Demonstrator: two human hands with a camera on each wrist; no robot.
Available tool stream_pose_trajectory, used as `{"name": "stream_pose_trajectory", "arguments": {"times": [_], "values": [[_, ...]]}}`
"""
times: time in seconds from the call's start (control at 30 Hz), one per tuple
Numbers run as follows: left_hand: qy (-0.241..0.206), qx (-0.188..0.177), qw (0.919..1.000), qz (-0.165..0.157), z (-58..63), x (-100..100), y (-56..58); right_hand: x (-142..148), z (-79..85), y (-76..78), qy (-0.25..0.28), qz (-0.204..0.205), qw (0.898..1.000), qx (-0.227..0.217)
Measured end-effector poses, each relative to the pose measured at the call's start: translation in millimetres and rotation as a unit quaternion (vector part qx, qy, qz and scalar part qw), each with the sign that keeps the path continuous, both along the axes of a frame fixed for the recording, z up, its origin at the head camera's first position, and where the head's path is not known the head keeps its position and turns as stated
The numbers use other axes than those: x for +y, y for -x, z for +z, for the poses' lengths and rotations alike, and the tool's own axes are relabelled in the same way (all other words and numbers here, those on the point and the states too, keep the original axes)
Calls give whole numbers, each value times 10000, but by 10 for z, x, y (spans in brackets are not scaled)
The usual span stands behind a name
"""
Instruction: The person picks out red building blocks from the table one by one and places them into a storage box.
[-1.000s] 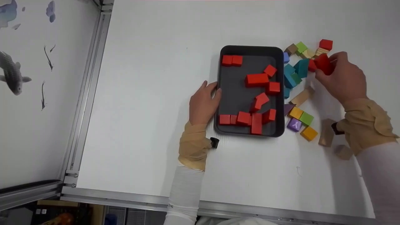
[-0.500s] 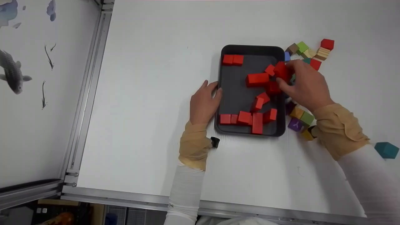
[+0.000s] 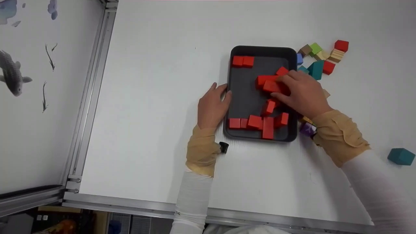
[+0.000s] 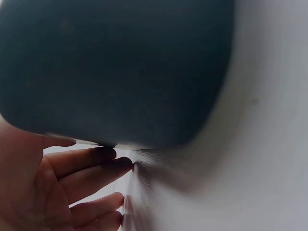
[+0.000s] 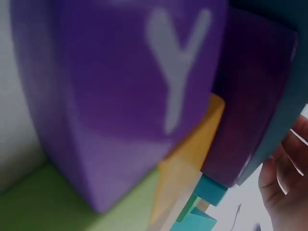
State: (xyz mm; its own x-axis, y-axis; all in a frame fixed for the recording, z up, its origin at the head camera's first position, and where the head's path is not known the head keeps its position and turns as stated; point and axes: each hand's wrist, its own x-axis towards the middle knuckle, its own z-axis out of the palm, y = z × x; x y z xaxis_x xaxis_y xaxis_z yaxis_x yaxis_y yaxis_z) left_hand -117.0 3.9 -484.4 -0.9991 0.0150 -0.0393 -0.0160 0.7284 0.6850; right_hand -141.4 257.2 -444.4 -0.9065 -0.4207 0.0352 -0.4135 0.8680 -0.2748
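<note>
A dark grey tray (image 3: 242, 94) on the white table contains several red blocks, among them a pair (image 3: 243, 61) in its top left corner and a row (image 3: 240, 123) along the bottom. My right hand (image 3: 305, 96) reaches over the tray's right rim and pinches a red block (image 3: 271, 86) between thumb and fingers, beside a long red block (image 3: 261, 81). Part of the held block is hidden by the fingers. My left hand (image 3: 211, 109) rests against the tray's left side. In the left wrist view its fingers (image 4: 91, 178) are extended beside the tray wall (image 4: 115, 72).
Right of the tray lie loose blocks: teal (image 3: 316, 70), red (image 3: 341, 45), light green (image 3: 315, 48), striped wood (image 3: 336, 55) and a purple block with a Y (image 5: 120, 96). A teal block (image 3: 401, 156) is at the far right. A metal frame edges the table.
My right hand has carried the red block left from the loose blocks to over the tray and lowered toward the long red block. The left hand has stayed at the tray's side.
</note>
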Motion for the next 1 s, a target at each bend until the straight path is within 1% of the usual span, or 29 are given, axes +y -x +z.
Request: {"name": "stream_pose_trajectory", "arguments": {"times": [0.1,0.27,0.53,0.63,0.73,0.8,0.87,0.93,1.0], "values": [[12,41,10000,4,4,-4,-1,-20,-20,-1,58,189,9997,108],[-21,70,10000,5,4,-14,-7,-83,-28,-9,-22,348,9994,37],[9,-6,10000,8,9,-10,-10,-139,-57,6,-175,297,9991,-234],[61,-15,10000,-4,7,-11,-11,-131,-71,5,-223,337,9989,-246],[54,-18,10000,-17,2,-12,-12,-108,-78,3,-105,373,9991,-172],[4,-39,10000,-11,0,-10,-11,-74,-62,7,87,234,9997,-23],[-35,-56,10000,-5,4,-7,-12,-12,-24,24,346,-105,9991,220],[-41,-56,10000,-8,9,-3,-11,92,24,61,600,-618,9951,487],[-43,-38,10000,-10,9,0,-9,228,76,114,775,-1256,9875,548]]}}
